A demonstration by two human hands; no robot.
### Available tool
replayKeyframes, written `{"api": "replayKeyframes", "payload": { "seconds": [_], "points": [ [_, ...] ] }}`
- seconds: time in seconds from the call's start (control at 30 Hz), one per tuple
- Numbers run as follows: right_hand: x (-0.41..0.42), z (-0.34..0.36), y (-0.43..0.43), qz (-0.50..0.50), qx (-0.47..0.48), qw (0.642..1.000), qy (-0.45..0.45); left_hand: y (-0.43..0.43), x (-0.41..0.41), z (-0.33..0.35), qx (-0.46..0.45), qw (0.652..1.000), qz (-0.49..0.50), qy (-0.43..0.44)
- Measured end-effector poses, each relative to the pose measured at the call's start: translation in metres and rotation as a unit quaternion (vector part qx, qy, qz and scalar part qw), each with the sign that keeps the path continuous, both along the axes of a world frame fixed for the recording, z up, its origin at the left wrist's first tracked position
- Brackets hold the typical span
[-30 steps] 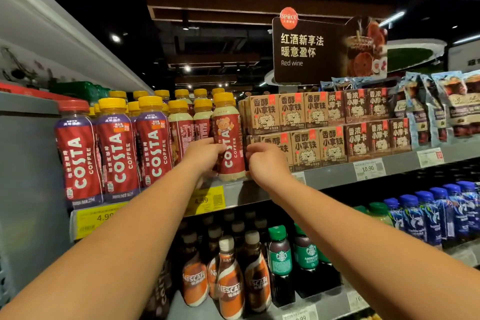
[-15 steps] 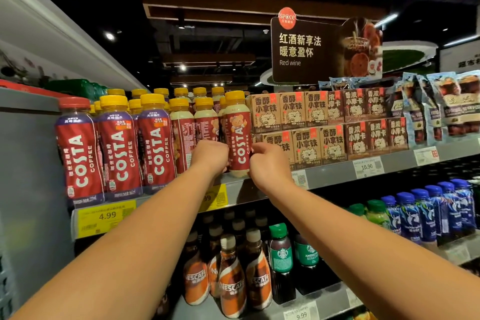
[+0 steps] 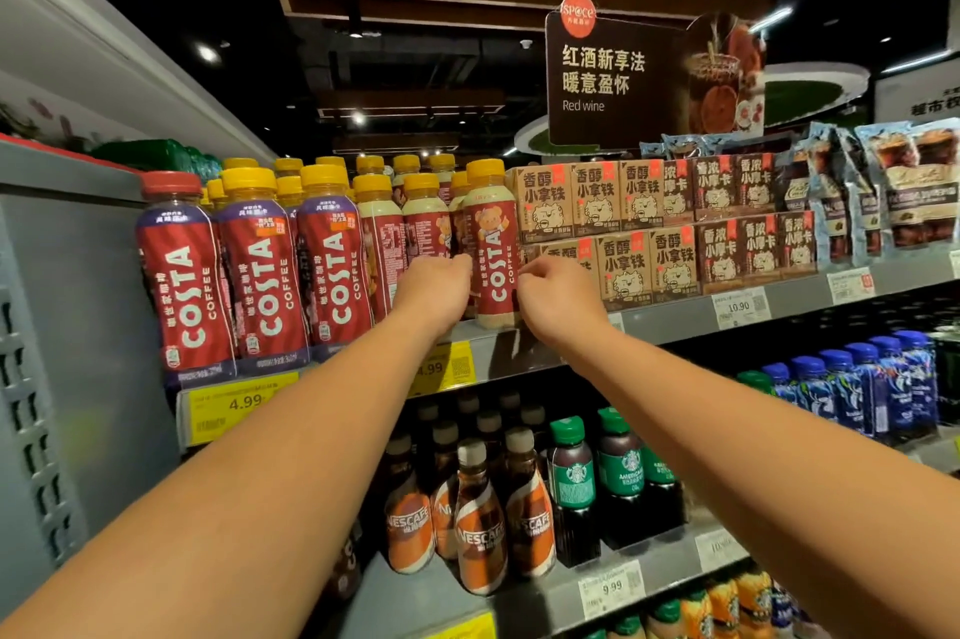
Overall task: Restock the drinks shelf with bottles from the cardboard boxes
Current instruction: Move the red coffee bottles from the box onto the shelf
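The left hand (image 3: 436,293) curled its fingers round the bear-label Costa bottle (image 3: 493,243) from nine o'clock, and the right hand (image 3: 556,298) pinched it from three. The bottle stood upright at the front of the upper shelf (image 3: 675,321), with latte cartons (image 3: 623,264) just beside at three o'clock, other Costa bottles (image 3: 260,269) at nine and Nescafé bottles (image 3: 480,529) at six.

red-capped Costa bottle (image 3: 184,275): 1 | yellow-capped Costa bottles (image 3: 262,269): roughly 14, back rows crowded | mocha cartons (image 3: 719,256): 6 | Red wine sign (image 3: 613,82): 1 | yellow price tags (image 3: 236,404): 3
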State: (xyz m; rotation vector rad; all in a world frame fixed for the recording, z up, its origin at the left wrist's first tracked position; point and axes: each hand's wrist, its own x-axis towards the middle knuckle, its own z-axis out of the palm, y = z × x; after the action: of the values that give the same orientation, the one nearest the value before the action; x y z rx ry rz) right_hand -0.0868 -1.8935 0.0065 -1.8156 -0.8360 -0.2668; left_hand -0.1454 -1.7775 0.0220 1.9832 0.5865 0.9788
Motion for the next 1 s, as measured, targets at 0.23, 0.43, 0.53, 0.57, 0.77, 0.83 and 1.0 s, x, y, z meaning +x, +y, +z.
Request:
{"api": "replayKeyframes", "payload": {
  "seconds": [0.23, 0.43, 0.53, 0.57, 0.77, 0.83, 1.0],
  "points": [
    [-0.015, -0.002, -0.037, -0.049, -0.245, 0.95, -0.19, -0.027, -0.049, -0.02, 0.319, 0.924, 0.068, 0.199],
    [-0.037, -0.013, -0.067, -0.007, -0.421, 0.881, -0.217, -0.068, -0.078, -0.043, 0.358, 0.89, 0.121, 0.256],
    [-0.044, -0.025, -0.08, 0.025, -0.428, 0.873, -0.233, -0.091, -0.095, -0.057, 0.331, 0.883, 0.138, 0.302],
    [-0.047, -0.03, -0.084, 0.036, -0.427, 0.872, -0.238, -0.099, -0.1, -0.063, 0.324, 0.882, 0.144, 0.311],
    [-0.058, -0.064, -0.1, 0.09, -0.422, 0.868, -0.245, -0.139, -0.126, -0.1, 0.285, 0.869, 0.183, 0.36],
    [-0.061, -0.08, -0.101, 0.106, -0.417, 0.871, -0.239, -0.145, -0.133, -0.113, 0.272, 0.865, 0.185, 0.379],
    [-0.069, -0.116, -0.105, 0.143, -0.415, 0.867, -0.236, -0.148, -0.145, -0.144, 0.257, 0.854, 0.177, 0.416]
  ]
}}
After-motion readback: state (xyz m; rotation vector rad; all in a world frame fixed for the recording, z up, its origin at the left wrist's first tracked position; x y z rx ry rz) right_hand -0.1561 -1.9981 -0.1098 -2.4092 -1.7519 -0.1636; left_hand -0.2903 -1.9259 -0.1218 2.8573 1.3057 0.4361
